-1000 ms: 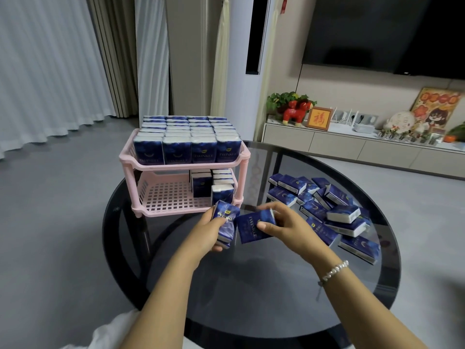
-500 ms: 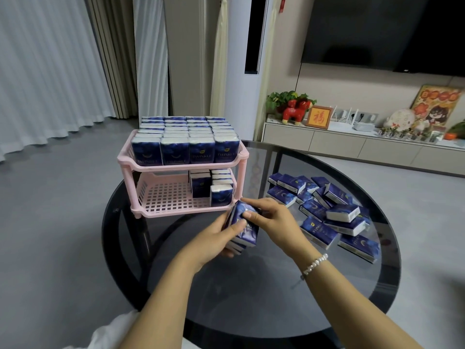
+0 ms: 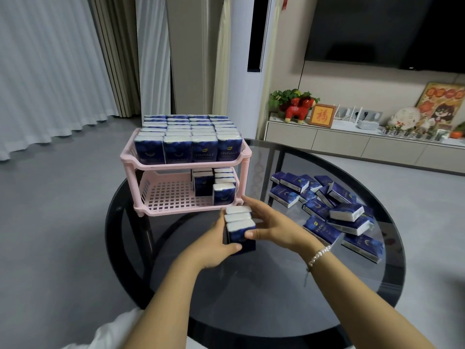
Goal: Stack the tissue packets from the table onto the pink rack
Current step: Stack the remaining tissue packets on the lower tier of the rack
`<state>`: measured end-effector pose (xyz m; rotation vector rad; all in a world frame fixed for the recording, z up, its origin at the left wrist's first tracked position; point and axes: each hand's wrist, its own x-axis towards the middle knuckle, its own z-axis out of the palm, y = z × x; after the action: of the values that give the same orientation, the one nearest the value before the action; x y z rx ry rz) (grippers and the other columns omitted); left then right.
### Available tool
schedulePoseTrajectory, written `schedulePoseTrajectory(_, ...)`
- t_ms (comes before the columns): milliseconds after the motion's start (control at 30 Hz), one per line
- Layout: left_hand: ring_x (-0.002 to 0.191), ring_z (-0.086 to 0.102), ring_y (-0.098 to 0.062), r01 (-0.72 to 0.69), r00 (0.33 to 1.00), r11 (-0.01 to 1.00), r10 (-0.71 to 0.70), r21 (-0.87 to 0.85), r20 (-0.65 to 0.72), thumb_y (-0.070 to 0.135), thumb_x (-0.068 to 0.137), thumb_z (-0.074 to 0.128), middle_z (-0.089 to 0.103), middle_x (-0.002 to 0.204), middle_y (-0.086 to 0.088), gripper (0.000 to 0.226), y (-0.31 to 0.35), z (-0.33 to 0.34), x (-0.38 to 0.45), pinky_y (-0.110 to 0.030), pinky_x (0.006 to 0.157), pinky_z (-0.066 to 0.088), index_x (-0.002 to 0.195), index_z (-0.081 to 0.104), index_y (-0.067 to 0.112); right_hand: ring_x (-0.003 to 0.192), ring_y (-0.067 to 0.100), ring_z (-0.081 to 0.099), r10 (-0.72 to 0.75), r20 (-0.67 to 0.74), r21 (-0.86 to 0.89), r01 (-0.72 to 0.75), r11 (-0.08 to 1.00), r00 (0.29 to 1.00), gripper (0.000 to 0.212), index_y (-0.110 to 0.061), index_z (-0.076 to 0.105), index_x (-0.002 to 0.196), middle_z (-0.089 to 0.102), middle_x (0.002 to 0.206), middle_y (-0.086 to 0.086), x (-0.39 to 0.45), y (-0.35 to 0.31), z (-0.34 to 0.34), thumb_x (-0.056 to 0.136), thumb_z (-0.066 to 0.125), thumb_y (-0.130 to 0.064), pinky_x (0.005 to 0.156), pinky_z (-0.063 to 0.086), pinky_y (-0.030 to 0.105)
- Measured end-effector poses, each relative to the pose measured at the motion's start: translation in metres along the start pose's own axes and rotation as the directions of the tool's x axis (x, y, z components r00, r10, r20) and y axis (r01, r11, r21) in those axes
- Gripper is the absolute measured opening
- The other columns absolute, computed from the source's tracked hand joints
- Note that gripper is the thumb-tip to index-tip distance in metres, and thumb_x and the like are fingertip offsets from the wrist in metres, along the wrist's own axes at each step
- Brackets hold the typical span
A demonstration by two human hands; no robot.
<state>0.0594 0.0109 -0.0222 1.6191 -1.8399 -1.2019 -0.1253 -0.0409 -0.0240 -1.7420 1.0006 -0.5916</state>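
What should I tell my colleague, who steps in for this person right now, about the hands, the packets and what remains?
Left hand and right hand together grip a row of three dark blue tissue packets, standing upright just in front of the pink plastic two-tier rack.
Done: the rack's top tier is filled with upright packets; the lower tier holds a few packets at its right side.
Left: set the held three into the lower tier, whose left part shows bare grid, then move the loose pile of blue packets lying on the round black glass table to the right.
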Motion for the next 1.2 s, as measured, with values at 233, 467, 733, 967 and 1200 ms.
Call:
schedulePoseTrajectory(233, 0.137, 0.034, -0.016, 0.026, 0.999, 1.0, -0.026, 0.012, 0.021, 0.031, 0.091, 0.06, 0.022, 0.157, 0.007, 0.108, -0.003, 0.007, 0.009, -0.021, 0.098, 0.03, 0.14, -0.037, 0.028, 0.129, 0.007, 0.045, 0.003, 0.07, 0.056, -0.007, 0.998, 0.998, 0.078, -0.028, 0.029, 0.145, 0.046, 0.142, -0.005, -0.003, 0.008, -0.002, 0.082, 0.067, -0.002, 0.107, 0.042, 0.034)
schedulePoseTrajectory(467, 0.133, 0.038, -0.013, -0.081, 0.987, 0.991, 0.064, -0.109, -0.149, 0.024, 0.083, 0.07, 0.026, 0.154, 0.007, 0.094, -0.014, 0.01, 0.025, -0.022, 0.102, 0.034, 0.152, 0.005, 0.028, 0.126, 0.005, 0.049, 0.008, 0.08, 0.158, -0.021, 0.987, 0.997, 0.075, -0.027, 0.029, 0.145, 0.049, 0.139, -0.006, 0.003, 0.011, -0.004, 0.084, 0.062, 0.002, 0.097, 0.047, 0.024)
schedulePoseTrajectory(733, 0.115, 0.05, -0.007, -0.071, 0.967, 0.976, 0.017, -0.206, -0.253, 0.015, 0.08, 0.075, 0.051, 0.124, 0.015, 0.07, -0.024, -0.029, 0.031, -0.023, 0.095, 0.039, 0.134, 0.033, 0.029, 0.114, 0.007, 0.056, -0.019, -0.19, 0.261, 0.069, 0.963, 0.982, 0.044, -0.027, 0.05, 0.13, 0.058, 0.124, -0.007, 0.03, 0.006, 0.009, 0.087, 0.061, -0.024, 0.087, 0.052, 0.023)
schedulePoseTrajectory(967, 0.118, 0.049, -0.012, -0.021, 0.918, 0.977, -0.066, -0.214, -0.39, 0.019, 0.08, 0.075, 0.049, 0.132, 0.009, 0.079, -0.048, -0.074, 0.042, -0.028, 0.1, 0.038, 0.143, 0.028, 0.026, 0.11, 0.017, 0.051, 0.003, -0.607, 0.044, 0.03, 0.999, 0.795, 0.038, -0.022, 0.047, 0.129, 0.047, 0.124, -0.002, 0.083, 0.023, 0.029, 0.092, 0.056, -0.024, 0.095, 0.047, 0.036)
schedulePoseTrajectory(1200, 0.12, 0.045, -0.013, -0.009, 0.901, 0.984, -0.07, -0.18, -0.429, 0.023, 0.081, 0.074, 0.043, 0.143, 0.005, 0.079, -0.053, -0.091, 0.068, -0.018, 0.09, 0.038, 0.144, 0.028, 0.023, 0.098, 0.02, 0.055, -0.009, -0.669, -0.008, 0.005, 1.0, 0.743, 0.029, -0.024, 0.051, 0.121, 0.05, 0.112, 0.008, 0.103, 0.041, 0.038, 0.094, 0.05, -0.015, 0.093, 0.046, 0.032)
